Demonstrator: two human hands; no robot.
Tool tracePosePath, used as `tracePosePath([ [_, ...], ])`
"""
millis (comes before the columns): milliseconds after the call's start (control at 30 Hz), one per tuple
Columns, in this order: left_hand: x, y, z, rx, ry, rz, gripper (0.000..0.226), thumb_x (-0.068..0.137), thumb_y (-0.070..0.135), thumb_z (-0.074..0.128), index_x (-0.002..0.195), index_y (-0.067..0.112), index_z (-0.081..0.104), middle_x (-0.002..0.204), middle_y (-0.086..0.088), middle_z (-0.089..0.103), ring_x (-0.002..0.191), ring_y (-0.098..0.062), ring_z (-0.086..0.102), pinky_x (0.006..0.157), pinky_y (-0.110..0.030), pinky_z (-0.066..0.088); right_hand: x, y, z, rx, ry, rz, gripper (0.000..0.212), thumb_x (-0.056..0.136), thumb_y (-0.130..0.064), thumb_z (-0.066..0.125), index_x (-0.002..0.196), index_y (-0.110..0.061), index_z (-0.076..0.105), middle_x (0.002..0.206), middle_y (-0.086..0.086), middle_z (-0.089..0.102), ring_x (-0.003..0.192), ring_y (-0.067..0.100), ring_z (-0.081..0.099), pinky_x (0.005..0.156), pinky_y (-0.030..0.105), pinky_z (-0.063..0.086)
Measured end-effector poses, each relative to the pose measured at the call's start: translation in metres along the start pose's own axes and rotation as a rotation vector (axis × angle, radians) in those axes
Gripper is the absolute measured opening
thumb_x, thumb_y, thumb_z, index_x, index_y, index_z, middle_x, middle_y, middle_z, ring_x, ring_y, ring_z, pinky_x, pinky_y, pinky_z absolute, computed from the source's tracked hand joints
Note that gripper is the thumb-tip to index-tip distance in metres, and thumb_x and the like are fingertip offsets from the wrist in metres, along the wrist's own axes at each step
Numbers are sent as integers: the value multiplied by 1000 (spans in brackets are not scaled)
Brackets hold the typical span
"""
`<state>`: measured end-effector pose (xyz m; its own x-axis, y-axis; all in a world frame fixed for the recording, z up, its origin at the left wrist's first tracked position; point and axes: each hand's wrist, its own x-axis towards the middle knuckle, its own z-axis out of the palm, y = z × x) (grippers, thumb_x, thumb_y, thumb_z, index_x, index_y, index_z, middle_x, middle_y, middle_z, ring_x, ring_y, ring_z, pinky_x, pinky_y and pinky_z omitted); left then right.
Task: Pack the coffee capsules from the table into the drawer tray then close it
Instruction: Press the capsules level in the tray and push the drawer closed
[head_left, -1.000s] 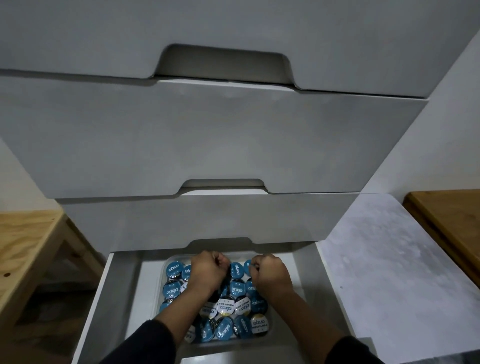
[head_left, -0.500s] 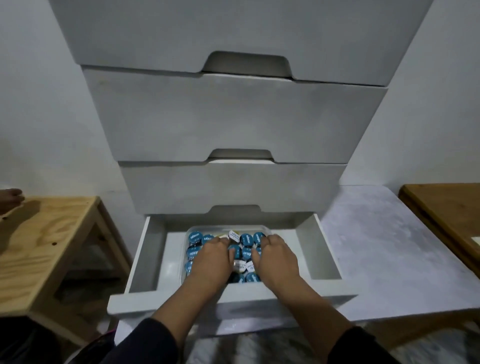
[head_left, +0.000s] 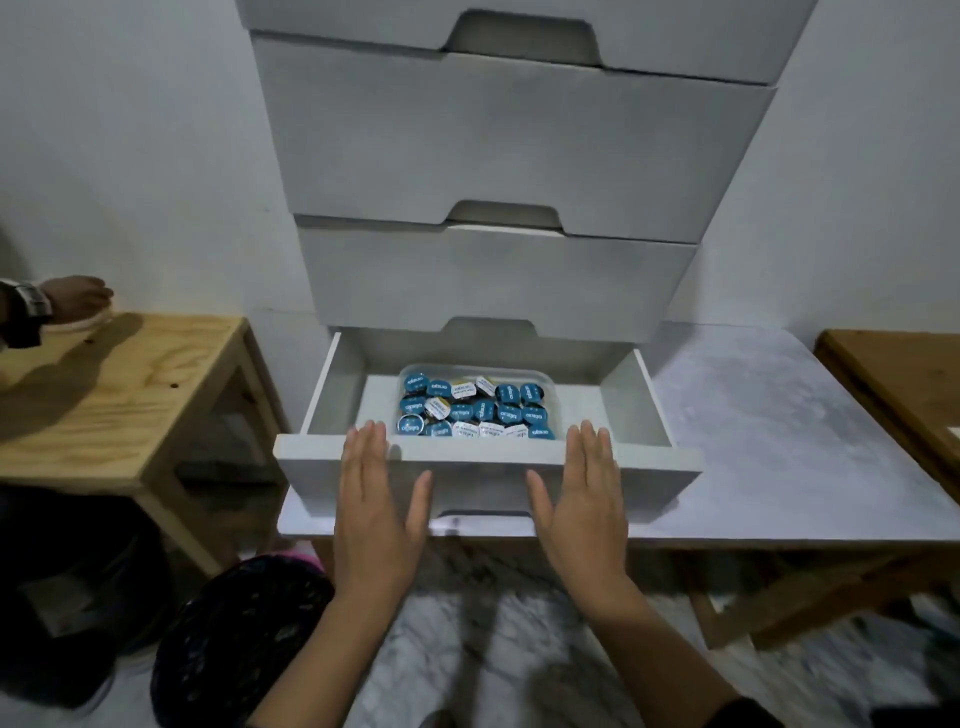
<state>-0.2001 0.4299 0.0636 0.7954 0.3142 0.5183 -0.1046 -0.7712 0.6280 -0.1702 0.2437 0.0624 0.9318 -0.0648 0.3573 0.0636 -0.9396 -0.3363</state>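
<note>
The bottom drawer (head_left: 660, 470) of a white drawer unit stands pulled out. Inside it a clear plastic tray (head_left: 551, 385) holds several coffee capsules (head_left: 474, 408) with blue and white lids. My left hand (head_left: 376, 501) lies flat with straight fingers against the left part of the drawer front. On the right part of that front my right hand (head_left: 582, 501) lies flat in the same way. Neither hand holds anything.
Closed drawers (head_left: 498, 150) rise above the open one. A pale wooden table (head_left: 119, 395) stands at the left, with another person's hand (head_left: 72, 299) on it. A marble-patterned surface (head_left: 769, 447) and a brown wooden table (head_left: 904, 384) lie at the right.
Both hands came out of the tray and off the capsules, and now lie flat on the drawer front. The camera has pulled back from the drawer unit.
</note>
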Motion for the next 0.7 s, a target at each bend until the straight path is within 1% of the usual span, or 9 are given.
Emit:
tracePosePath([
  [100,-28,-15,11,9,0,-108,83,86,35,58,147,6,11,157,-14,10,146,-22,4,116,-30,11,-32,10,13,88,37,88,75,91,-45,46,146,-8,12,157,10,8,145,23,4,117,36,12],
  [200,-44,-30,29,-21,-2,-229,99,83,40,62,147,6,-6,157,-13,-9,146,-21,-10,115,-25,2,-51,17,31,207,60,190,83,90,-47,48,147,-11,0,157,8,-6,145,20,-6,117,36,8],
  [267,-47,-40,43,-54,28,-279,105,81,43,64,146,4,-9,156,-17,-13,145,-25,-10,117,-27,1,-52,21,46,278,105,239,88,88,-49,50,146,-9,-2,157,10,-8,145,21,-6,118,38,10],
  [367,-44,-52,60,-99,64,-326,112,78,47,65,145,4,-14,155,-19,-18,145,-28,-10,119,-42,15,-42,27,65,368,191,325,94,84,-50,54,146,-6,-2,157,14,-8,145,26,-2,118,42,14],
  [433,-39,-60,69,-128,104,-311,117,75,51,67,145,4,-15,154,-20,-20,145,-30,-8,117,-47,21,-34,28,75,408,248,358,98,82,-53,54,146,-6,-3,157,12,-9,145,25,-3,118,42,14],
  [500,-32,-66,76,-169,140,-305,122,72,54,70,144,3,-15,153,-22,-20,145,-31,-8,118,-46,20,-27,28,82,428,308,358,101,80,-56,53,146,-6,-5,157,12,-10,145,23,-4,118,36,10],
  [567,-26,-72,82,-196,165,-294,124,70,54,71,144,2,-13,153,-24,-20,145,-32,-8,119,-41,15,-21,28,89,446,348,357,102,80,-57,54,146,-6,-5,157,12,-11,145,22,-5,112,27,8],
  [633,-22,-75,88,-205,185,-284,124,70,54,71,144,0,-11,153,-25,-18,145,-32,-8,118,-35,13,-14,29,95,442,370,360,103,79,-59,54,146,-7,-5,157,11,-10,145,21,-4,113,30,12],
  [700,-17,-76,94,-206,202,-271,123,70,56,70,145,-1,-9,153,-26,-16,145,-33,-6,117,-35,16,-7,30,100,428,376,356,103,79,-62,52,146,-9,-5,157,10,-10,145,22,-1,116,40,21],
])
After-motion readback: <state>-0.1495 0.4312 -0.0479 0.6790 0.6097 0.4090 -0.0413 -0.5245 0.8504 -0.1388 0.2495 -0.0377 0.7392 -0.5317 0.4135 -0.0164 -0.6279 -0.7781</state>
